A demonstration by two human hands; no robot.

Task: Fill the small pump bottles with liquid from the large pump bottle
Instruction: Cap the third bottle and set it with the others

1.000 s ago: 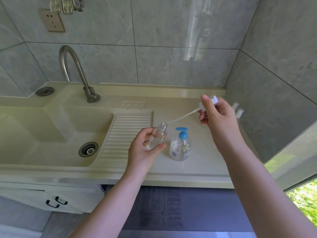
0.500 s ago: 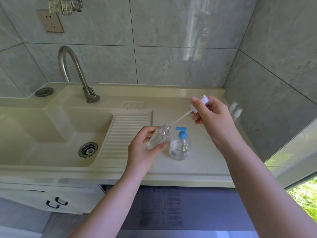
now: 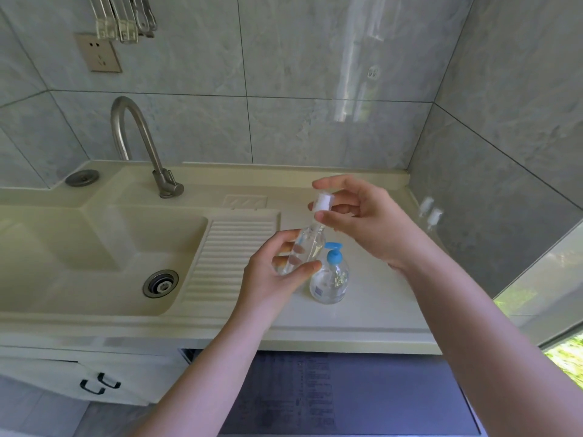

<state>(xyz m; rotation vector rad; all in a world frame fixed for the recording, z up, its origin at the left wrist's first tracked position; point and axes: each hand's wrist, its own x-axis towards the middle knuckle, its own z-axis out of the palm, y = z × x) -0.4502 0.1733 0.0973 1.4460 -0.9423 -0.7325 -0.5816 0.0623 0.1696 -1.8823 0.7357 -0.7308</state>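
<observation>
The small clear pump bottle (image 3: 304,247) is held tilted above the countertop (image 3: 378,298), its neck up and to the right, just above and left of the large pump bottle (image 3: 329,279). A second ago the white pump head (image 3: 321,202) was held well out to the right with its dip tube drawn clear of the neck; it has since been brought in and now sits just above the neck, with the tube lowered inside. The left hand (image 3: 277,272) is wrapped round the small bottle's body, thumb in front and fingers behind. The right hand (image 3: 362,219) pinches the pump head between thumb and fingertips, palm turned left, forearm running down to the lower right. One large bottle with a blue pump stands upright on the countertop, partly filled with clear liquid. Two more small bottles (image 3: 430,212), with white heads, stand by the right-hand wall. One sink (image 3: 94,247), one curved tap (image 3: 142,146) and one ribbed washboard (image 3: 230,260) lie to the left.
</observation>
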